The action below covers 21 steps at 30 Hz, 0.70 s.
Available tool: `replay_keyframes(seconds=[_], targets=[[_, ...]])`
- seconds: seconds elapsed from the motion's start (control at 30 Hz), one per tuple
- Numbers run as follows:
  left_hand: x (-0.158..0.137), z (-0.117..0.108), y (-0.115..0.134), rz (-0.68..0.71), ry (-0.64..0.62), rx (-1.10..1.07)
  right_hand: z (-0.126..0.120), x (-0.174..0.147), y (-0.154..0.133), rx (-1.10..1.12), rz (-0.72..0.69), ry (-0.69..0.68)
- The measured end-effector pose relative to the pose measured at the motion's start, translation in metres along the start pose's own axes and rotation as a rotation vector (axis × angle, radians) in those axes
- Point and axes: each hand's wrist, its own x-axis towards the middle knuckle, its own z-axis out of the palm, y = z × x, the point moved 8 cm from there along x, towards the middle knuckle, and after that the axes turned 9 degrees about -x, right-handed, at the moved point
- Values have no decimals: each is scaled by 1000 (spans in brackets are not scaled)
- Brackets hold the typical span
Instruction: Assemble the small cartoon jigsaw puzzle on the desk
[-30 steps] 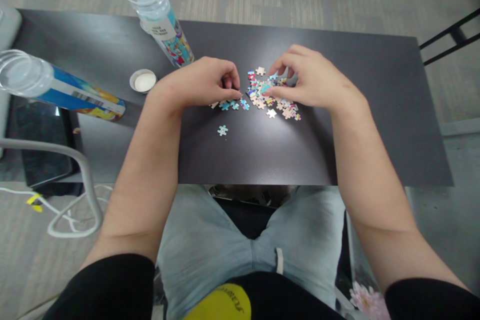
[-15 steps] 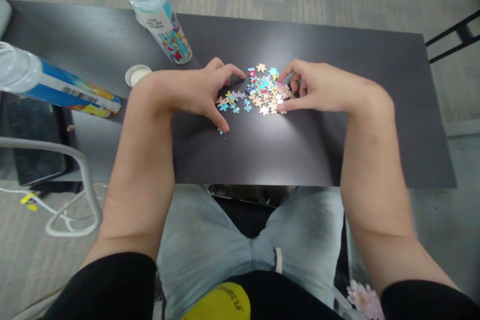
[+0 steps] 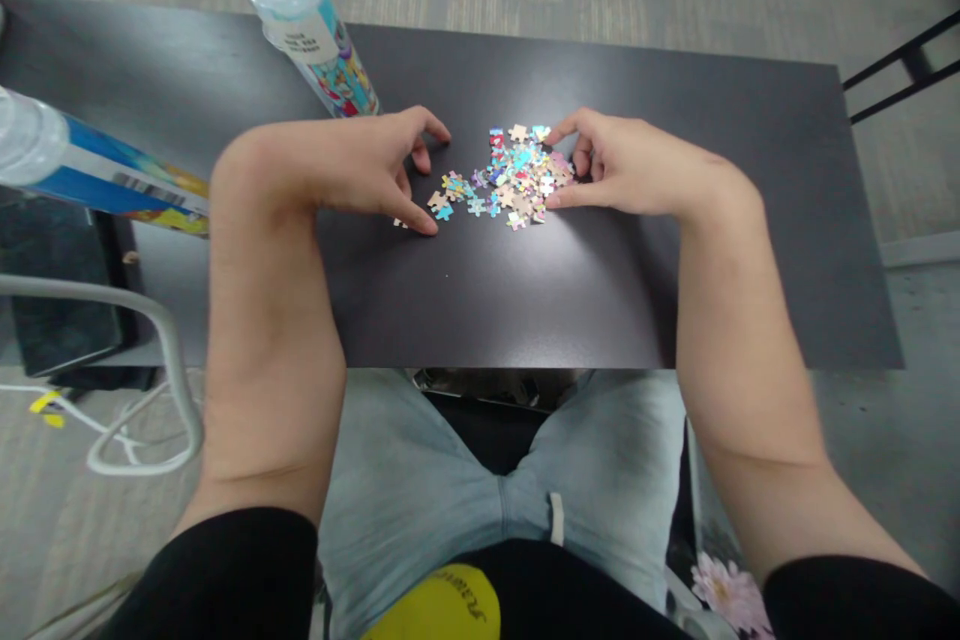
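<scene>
A heap of small jigsaw puzzle pieces (image 3: pixel 519 175) lies on the dark table (image 3: pixel 510 300), some printed in bright colours and some showing plain tan backs. Loose pieces trail off its left side. My left hand (image 3: pixel 390 170) is at that left end, thumb and fingers spread apart, with nothing between them. Part of one puzzle piece (image 3: pixel 400 222) peeks out beside the left thumb. On the heap's right edge rests my right hand (image 3: pixel 611 163), its thumb and index finger apart and touching the outer pieces, the other fingers curled.
A clear plastic tube with a colourful label (image 3: pixel 319 45) stands at the back left. Another tube, with a blue label (image 3: pixel 124 170), is nearer on the left. A dark tablet-like device (image 3: pixel 64 290) lies beyond a white curved bar (image 3: pixel 169 340). White cables hang below.
My left hand has moved left, away from the heap, and its forearm now hides the white round lid. My right hand stays at the heap's right edge, shifted slightly left.
</scene>
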Motion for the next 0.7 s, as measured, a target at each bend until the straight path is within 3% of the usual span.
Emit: replay_keyframes(seconds=[0.13, 0.27, 0.37, 0.43, 0.57, 0.7], targets=[[8, 1, -3, 19, 31, -11, 0, -1, -8, -7, 7, -2], [16, 6, 15, 89, 93, -41, 4, 2, -18, -7, -57, 11], [11, 10, 23, 46, 21, -89, 5, 6, -18, -10, -69, 49], [2, 6, 19, -12, -32, -79, 5, 8, -15, -1, -58, 63], [-8, -14, -3, -109, 20, 40, 2, 8, -13, 17, -35, 70], [-1, -14, -10, -85, 47, 57, -1, 6, -17, 42, -39, 57]])
